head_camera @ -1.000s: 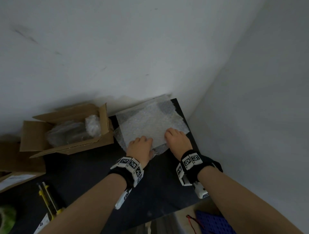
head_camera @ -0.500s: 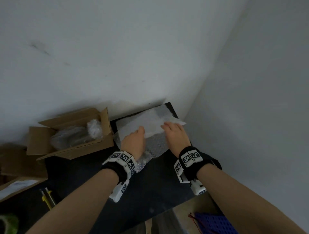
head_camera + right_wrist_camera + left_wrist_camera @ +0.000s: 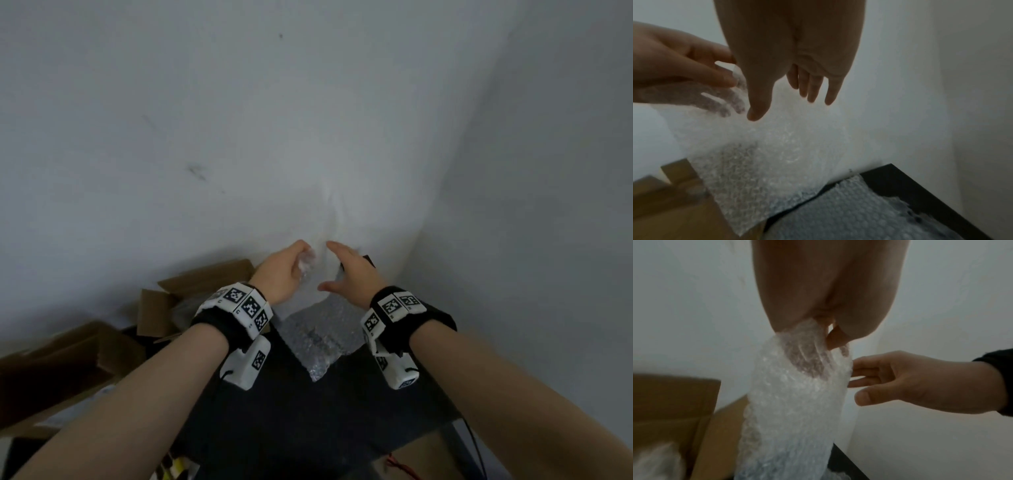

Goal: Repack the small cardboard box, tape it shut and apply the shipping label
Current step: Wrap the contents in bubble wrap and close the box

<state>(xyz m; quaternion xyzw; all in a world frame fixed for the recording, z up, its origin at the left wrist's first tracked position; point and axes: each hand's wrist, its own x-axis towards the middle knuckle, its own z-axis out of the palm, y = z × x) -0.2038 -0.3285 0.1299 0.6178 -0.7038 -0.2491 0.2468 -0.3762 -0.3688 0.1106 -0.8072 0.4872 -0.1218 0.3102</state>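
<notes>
My left hand (image 3: 289, 269) is raised in front of the wall and grips the top of a clear bubble wrap sheet (image 3: 317, 337), which hangs down to the black table (image 3: 308, 428). In the left wrist view the bubble wrap sheet (image 3: 797, 394) bunches under my curled fingers. My right hand (image 3: 344, 270) is just right of the sheet with straight, spread fingers (image 3: 813, 87) and holds nothing. The small cardboard box (image 3: 185, 291) stands open at the left, with wrapped contents inside. A second bubble wrap sheet (image 3: 849, 212) lies flat on the table corner.
White walls meet in a corner right behind the hands. A larger brown box (image 3: 58, 366) sits at the far left. Something yellow (image 3: 173, 464) lies at the table's near edge. The table's right edge (image 3: 925, 191) is close to the side wall.
Both hands have risen off the table. The left hand has lifted the bubble wrap sheet upright against the wall. The right hand has come off the sheet and opened.
</notes>
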